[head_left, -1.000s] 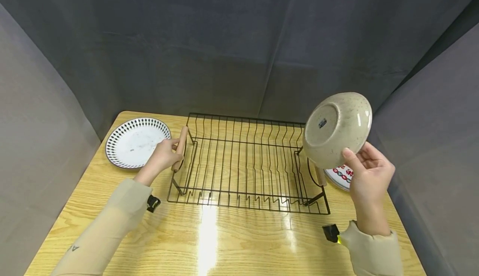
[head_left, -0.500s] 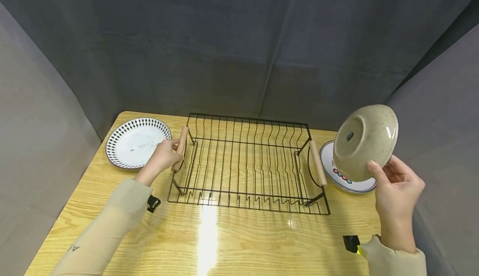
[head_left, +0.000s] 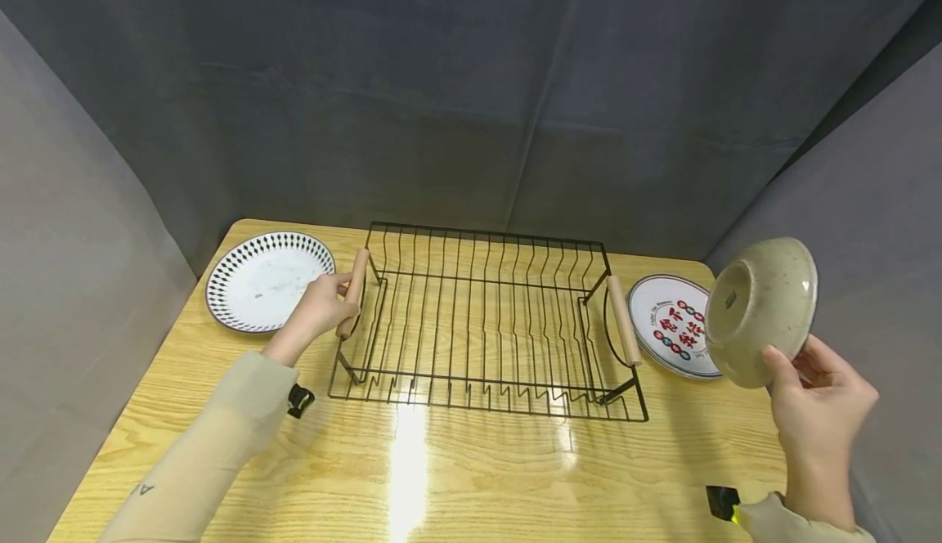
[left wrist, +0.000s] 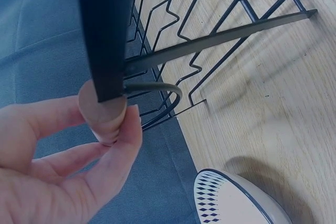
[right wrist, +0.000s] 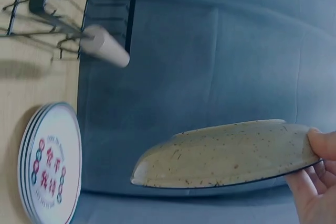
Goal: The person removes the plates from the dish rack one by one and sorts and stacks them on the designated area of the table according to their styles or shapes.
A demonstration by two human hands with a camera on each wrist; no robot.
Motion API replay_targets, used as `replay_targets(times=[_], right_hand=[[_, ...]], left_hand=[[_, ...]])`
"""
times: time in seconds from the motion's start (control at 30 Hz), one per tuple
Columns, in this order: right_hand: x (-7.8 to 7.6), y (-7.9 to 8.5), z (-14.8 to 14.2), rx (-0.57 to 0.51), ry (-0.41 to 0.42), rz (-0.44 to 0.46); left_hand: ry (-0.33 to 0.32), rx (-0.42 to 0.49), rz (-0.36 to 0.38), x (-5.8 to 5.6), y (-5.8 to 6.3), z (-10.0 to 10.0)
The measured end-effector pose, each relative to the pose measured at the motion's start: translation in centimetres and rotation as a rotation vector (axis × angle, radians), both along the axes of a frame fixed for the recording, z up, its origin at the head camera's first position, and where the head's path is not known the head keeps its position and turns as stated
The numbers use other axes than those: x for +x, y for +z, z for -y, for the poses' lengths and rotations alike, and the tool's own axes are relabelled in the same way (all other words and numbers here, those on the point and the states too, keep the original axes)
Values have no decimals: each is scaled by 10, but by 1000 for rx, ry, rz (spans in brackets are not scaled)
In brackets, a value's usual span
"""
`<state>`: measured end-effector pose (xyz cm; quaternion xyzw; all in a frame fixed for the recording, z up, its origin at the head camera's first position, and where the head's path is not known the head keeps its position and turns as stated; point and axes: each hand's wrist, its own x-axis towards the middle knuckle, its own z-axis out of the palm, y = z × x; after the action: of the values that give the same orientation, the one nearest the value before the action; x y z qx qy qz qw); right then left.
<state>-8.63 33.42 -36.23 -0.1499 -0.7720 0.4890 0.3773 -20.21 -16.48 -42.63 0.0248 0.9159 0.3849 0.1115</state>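
Observation:
My right hand (head_left: 820, 396) pinches the rim of a speckled beige bowl (head_left: 773, 306), thumb on its outside, and holds it tilted in the air with its foot ring facing left. In the right wrist view the bowl (right wrist: 226, 156) hangs apart from the plates. Beneath and left of it lies a stack of white plates (head_left: 666, 322) with red characters. My left hand (head_left: 318, 306) grips the wooden handle (head_left: 356, 291) at the left end of a black wire dish rack (head_left: 486, 322). The left wrist view shows thumb and fingers round that handle (left wrist: 105, 114).
A white dish with a black diamond border (head_left: 268, 281) sits on the wooden table (head_left: 471, 477), left of the rack. The rack's right wooden handle (head_left: 624, 320) stands beside the plates. Dark curtains (head_left: 471, 93) hang behind, grey ones at both sides.
My right hand has carried the bowl right and down, away from the rack, uncovering the right handle and most of the plate stack. The left hand has stayed on its handle.

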Motion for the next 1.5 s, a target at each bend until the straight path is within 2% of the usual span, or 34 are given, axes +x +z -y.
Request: replay_targets(times=[0.2,0.43,0.53,0.63,0.8,1.0,1.17,1.3,1.5], right_hand=[[8,-8,-15,64,-101,97],[17,-16,-29,91,-170,154],[21,-19,-34,109,-201,227],[26,-24,-40,175,-225,317],[32,-36,-51,315,-233,445],[34,-46,-64,391,-231,599],[34,-54,-74,447,-189,803],[34,-64,-81,484,-153,928],[40,-79,-86,525,-149,835]], left_hand=[[-1,-1,2,-1,0,0],[-5,-3,-3,-1,-1,1],[-2,-1,0,-1,-1,1],[2,5,9,-1,-1,1],[18,22,29,0,0,2],[14,32,29,0,0,2],[4,21,15,-1,-1,1],[15,0,12,-2,-1,0],[22,-4,12,-3,-2,-1]])
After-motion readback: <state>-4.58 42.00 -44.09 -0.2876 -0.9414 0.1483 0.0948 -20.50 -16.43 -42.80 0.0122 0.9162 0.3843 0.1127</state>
